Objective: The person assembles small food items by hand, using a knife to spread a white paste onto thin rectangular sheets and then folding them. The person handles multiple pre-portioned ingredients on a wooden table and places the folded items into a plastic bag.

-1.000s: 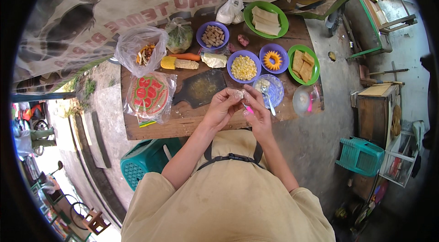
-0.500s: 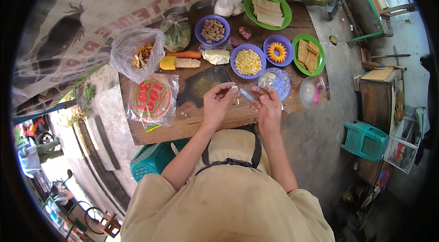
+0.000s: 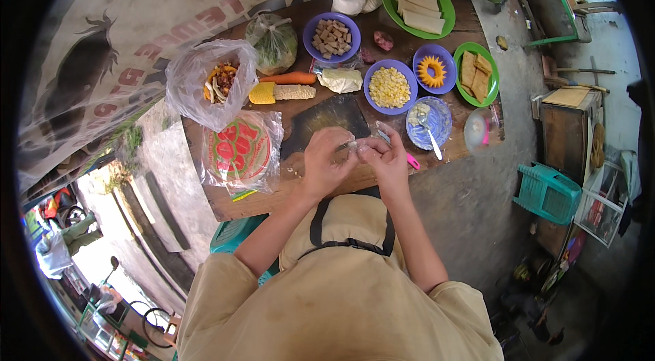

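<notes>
My left hand (image 3: 329, 160) pinches a small pale piece (image 3: 352, 145) whose kind I cannot make out. My right hand (image 3: 386, 162) meets it, its fingertips touching the left fingers. A small knife (image 3: 413, 161) is in the right hand; its pink handle end shows beyond the palm and the blade partly above the fingers. Both hands are over the front of the wooden table, just in front of a dark flat board (image 3: 329, 119). Right of them stands a purple-blue bowl (image 3: 445, 130) with whitish bits and a metal spoon (image 3: 432, 141).
Purple bowls hold corn kernels (image 3: 389, 87), brown cubes (image 3: 332, 39) and a yellow ring (image 3: 432, 71). Green plates (image 3: 443, 27) carry pale slabs and fried pieces (image 3: 476, 78). Leftward lie a partly stripped corn cob (image 3: 293, 92), carrot (image 3: 295, 78), open plastic bag (image 3: 239, 88) and round wrappers (image 3: 239, 153).
My hands have come together; the right hand moved left to meet the left one. The pink knife handle and the spoon in the bowl now show. The view has shifted slightly.
</notes>
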The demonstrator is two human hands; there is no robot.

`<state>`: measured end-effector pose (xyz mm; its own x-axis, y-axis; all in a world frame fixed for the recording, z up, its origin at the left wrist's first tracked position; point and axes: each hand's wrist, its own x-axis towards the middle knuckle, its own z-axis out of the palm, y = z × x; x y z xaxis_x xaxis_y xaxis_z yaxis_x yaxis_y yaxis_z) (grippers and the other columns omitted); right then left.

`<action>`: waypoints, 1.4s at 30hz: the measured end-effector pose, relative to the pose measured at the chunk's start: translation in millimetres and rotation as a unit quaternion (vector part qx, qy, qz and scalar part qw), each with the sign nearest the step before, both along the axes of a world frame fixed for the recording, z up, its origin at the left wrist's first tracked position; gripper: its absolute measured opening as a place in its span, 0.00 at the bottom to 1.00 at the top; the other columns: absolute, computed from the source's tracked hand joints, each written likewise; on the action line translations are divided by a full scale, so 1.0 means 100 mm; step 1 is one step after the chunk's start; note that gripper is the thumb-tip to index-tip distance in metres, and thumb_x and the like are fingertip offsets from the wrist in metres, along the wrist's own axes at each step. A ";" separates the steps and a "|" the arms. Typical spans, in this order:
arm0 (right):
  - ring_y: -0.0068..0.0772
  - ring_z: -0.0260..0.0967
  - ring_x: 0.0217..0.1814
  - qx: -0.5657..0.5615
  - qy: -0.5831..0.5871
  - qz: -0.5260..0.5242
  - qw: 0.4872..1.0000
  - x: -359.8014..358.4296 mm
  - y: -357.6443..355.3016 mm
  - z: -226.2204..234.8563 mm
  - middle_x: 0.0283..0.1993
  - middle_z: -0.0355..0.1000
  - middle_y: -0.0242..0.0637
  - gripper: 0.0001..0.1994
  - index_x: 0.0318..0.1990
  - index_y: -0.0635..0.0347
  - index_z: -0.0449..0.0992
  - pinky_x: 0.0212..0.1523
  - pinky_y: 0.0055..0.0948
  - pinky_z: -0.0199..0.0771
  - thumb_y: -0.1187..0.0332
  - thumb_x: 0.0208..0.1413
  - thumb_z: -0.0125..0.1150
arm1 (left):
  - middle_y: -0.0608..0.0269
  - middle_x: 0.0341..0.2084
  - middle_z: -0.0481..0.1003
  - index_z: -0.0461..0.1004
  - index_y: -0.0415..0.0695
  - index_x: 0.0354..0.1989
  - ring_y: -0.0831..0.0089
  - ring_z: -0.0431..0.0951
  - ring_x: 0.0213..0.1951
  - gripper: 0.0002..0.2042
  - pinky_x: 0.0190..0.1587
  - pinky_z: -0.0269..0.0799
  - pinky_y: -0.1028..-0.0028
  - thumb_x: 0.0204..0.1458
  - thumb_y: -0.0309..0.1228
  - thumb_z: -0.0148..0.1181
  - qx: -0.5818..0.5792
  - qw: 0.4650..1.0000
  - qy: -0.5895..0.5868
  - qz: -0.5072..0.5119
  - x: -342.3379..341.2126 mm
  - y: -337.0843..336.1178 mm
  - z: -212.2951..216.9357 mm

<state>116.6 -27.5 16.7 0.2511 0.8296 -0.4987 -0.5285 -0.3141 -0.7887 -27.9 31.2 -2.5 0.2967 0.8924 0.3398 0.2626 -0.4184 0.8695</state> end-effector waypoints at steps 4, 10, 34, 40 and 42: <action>0.28 0.77 0.49 -0.037 -0.010 0.009 0.999 0.01 0.08 -0.12 0.47 0.79 0.43 0.29 0.67 0.64 0.59 0.51 0.26 0.76 0.75 0.60 0.65 | 0.55 0.39 0.79 0.74 0.43 0.43 0.56 0.80 0.42 0.18 0.47 0.74 0.62 0.43 0.21 0.71 0.019 1.000 0.025 -0.001 0.01 0.16 -0.07; 0.26 0.78 0.47 -0.097 -0.125 0.015 0.987 0.25 0.03 -0.47 0.46 0.80 0.36 0.25 0.66 0.60 0.63 0.44 0.22 0.73 0.71 0.64 0.61 | 0.57 0.40 0.79 0.73 0.44 0.46 0.55 0.77 0.45 0.16 0.48 0.70 0.60 0.48 0.24 0.67 -0.012 0.993 0.111 0.037 0.02 0.88 -0.41; 0.22 0.73 0.33 -0.185 -0.225 0.056 0.955 0.54 -1.13 -1.47 0.34 0.76 0.32 0.16 0.55 0.68 0.73 0.37 0.23 0.75 0.74 0.60 0.61 | 0.54 0.37 0.79 0.80 0.38 0.42 0.61 0.80 0.37 0.08 0.40 0.74 0.67 0.55 0.26 0.63 -0.237 0.957 0.153 0.075 -0.33 0.43 -0.65; 0.18 0.58 0.20 -0.412 -0.016 -0.106 0.905 0.71 -1.70 -1.49 0.24 0.67 0.27 0.08 0.43 0.55 0.71 0.21 0.21 0.56 0.68 0.60 0.63 | 0.56 0.31 0.79 0.81 0.39 0.33 0.63 0.79 0.34 0.04 0.39 0.74 0.68 0.54 0.25 0.62 -0.289 0.945 0.148 0.021 -0.68 -0.43 -0.85; 0.17 0.53 0.18 -0.353 0.077 -0.125 0.924 0.70 -1.68 -1.56 0.22 0.63 0.26 0.08 0.39 0.53 0.69 0.19 0.21 0.51 0.67 0.60 0.63 | 0.55 0.30 0.78 0.80 0.38 0.33 0.62 0.79 0.34 0.04 0.39 0.73 0.68 0.54 0.24 0.61 -0.292 0.944 0.151 0.012 -0.71 -0.58 -0.92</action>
<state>186.1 -195.2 -139.1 0.2725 0.2103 -0.9389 -0.7424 -0.5748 -0.3442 -98.9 -27.1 -94.3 0.2794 0.9088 -0.3100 0.5393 0.1186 0.8337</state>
